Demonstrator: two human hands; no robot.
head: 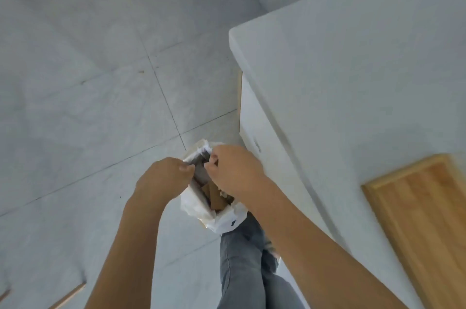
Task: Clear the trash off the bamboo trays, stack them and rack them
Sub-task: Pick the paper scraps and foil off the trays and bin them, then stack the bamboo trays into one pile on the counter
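Bamboo shows only at the counter's edge: one tray (426, 220), bare where visible, lies well right of both hands and is cut off by the frame. The left hand (161, 177) and right hand (234, 170) are curled, fingertips pinched over the lined bin (201, 210); what they pinch is blurred. Brown scraps (214, 195) lie just below the grip. Clearing looks underway; stacking and racking remain.

Tiled kitchen (100, 81), white counter (353, 69)

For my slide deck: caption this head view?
Both hands, left and right, over a lined trash bin beside a counter holding a bamboo tray.
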